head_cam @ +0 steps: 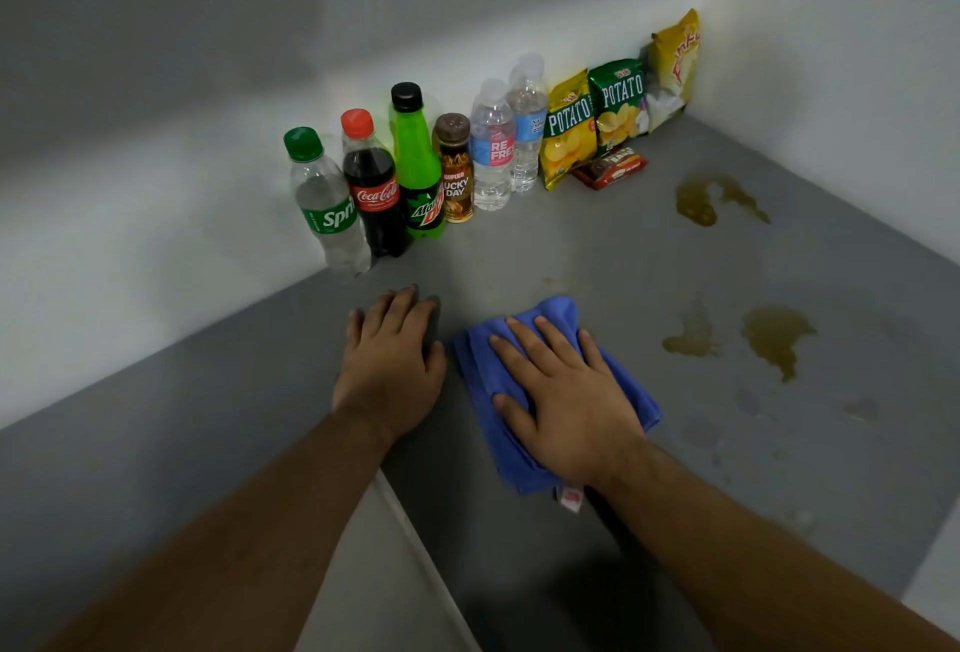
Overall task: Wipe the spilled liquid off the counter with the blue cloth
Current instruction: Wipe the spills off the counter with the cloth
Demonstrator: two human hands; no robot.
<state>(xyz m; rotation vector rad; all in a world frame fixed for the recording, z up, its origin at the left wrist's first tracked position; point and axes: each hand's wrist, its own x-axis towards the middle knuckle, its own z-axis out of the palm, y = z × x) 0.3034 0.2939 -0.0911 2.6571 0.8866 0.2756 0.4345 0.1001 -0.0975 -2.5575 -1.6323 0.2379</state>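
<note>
Right hand (566,407) flat on blue cloth (498,423), left hand (392,371) beside it (brownish spilled liquid (774,334) nearby)

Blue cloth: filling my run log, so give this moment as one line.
right hand flat on blue cloth | left hand flat on counter | brownish spills right of cloth, not yet wiped

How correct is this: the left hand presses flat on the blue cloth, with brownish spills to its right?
Wrong hand: the head view shows the right hand pressing flat on the blue cloth; the left hand rests on the counter. Spills lie to its right.
</note>
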